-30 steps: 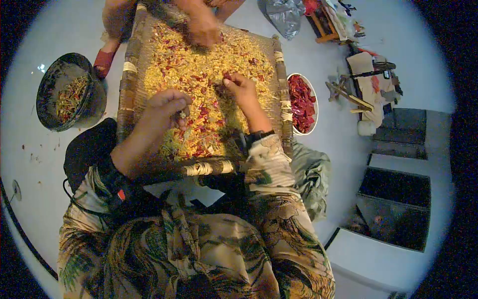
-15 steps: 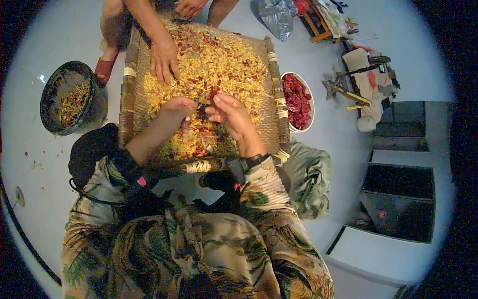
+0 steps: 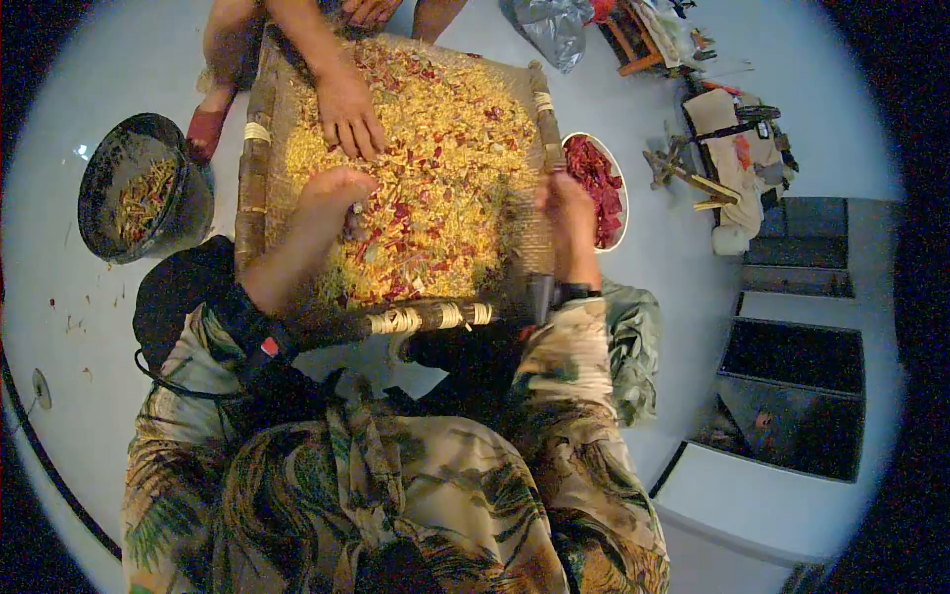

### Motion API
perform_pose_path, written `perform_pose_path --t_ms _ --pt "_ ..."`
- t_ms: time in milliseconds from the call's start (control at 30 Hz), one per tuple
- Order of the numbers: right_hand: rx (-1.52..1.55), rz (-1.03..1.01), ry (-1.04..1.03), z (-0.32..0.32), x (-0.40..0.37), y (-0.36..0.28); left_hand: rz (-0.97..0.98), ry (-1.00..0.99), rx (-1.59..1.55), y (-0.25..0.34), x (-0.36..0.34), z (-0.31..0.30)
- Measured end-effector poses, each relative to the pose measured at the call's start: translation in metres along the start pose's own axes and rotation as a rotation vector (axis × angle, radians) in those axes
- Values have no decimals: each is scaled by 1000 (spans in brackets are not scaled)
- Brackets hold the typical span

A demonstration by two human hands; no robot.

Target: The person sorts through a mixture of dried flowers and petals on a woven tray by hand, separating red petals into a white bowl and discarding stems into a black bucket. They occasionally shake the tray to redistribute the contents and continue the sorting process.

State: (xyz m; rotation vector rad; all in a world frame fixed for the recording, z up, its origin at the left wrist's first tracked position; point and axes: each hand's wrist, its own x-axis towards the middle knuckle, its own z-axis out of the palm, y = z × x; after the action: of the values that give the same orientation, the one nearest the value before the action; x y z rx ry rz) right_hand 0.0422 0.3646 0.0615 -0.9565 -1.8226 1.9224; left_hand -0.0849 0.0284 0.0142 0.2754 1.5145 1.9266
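A woven tray (image 3: 255,188) with a rolled, bound rim lies before me, covered with yellow seed-like bits (image 3: 465,109) and scattered dark red dried chilli pieces (image 3: 396,223). Over its left half, my left hand (image 3: 334,203) is closed, fingertips pinched together. Something small and pale shows at them, too small to name. My right hand (image 3: 569,213) is smeared by motion above the tray's right rim. It is beside a white bucket (image 3: 625,203) full of dried red chilli pieces (image 3: 594,183); whether it holds anything is not visible.
Another person's hand (image 3: 351,114) rests on the seeds at the tray's far left. A black bucket (image 3: 94,223) with stalk-like scraps (image 3: 148,198) stands left. A grey plastic bag (image 3: 554,30) and a green cloth or sack (image 3: 633,346) lie on the floor.
My right hand has swung right from the tray's middle to its right rim, by the white bucket. My left hand has shifted slightly left. The other person's hand moved a little right.
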Motion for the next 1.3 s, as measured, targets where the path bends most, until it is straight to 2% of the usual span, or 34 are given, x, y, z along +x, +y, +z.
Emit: perform_pose_path --t_ms 33,100,133,233,267,333,400,500,533,633,667,767,833,933,967,1000,1100,1133,1233,1300 --pt "206 -26 35 -9 3 -7 7 7 0 1 -2 1" --pt "237 15 304 -20 -4 -17 -29 21 -12 12 -8 4" --pt "304 65 301 -24 -1 -14 -70 28 -24 19 -11 6" --pt "-223 30 -109 -22 -6 1 -57 -33 -45 22 -13 4" --pt "-390 34 -170 -7 -16 4 -52 -12 -40 24 -14 5" --pt "-658 51 -533 22 -42 21 -41 28 -27 29 -15 8" --pt "-777 -60 -902 53 -69 34 -43 34 -68 27 -14 7" --pt "-1201 -187 -1035 81 -79 45 -26 47 -96 19 -8 4" --pt "-1274 -226 -865 95 -81 42 -17 54 -100 18 -7 4" --pt "-1093 -565 -576 128 -72 34 -18 29 122 23 -5 -5" --pt "-1095 -738 -482 133 -64 46 -27 30 101 23 -6 -5" --pt "-1317 -726 -432 147 -60 55 -84 12 13 24 -7 -3" --pt "-1158 -555 -403 146 -54 61 -165 -23 -80 24 -7 -6" --pt "-761 -339 -418 125 -29 88 -25 77 -118 18 -6 1" --pt "-604 -273 -426 115 -22 93 -40 64 -96 20 -6 1" --pt "-417 -43 -474 114 -34 68 -54 49 -73 23 -7 0" --pt "100 285 -357 114 -54 41 -32 -16 -58 23 -8 1" --pt "63 292 -302 116 -60 33 -15 -38 -61 23 -9 3" --pt "207 283 -333 120 -70 29 -118 -88 59 24 -11 8" --pt "303 309 -384 120 -77 26 -52 -126 78 13 -9 11"
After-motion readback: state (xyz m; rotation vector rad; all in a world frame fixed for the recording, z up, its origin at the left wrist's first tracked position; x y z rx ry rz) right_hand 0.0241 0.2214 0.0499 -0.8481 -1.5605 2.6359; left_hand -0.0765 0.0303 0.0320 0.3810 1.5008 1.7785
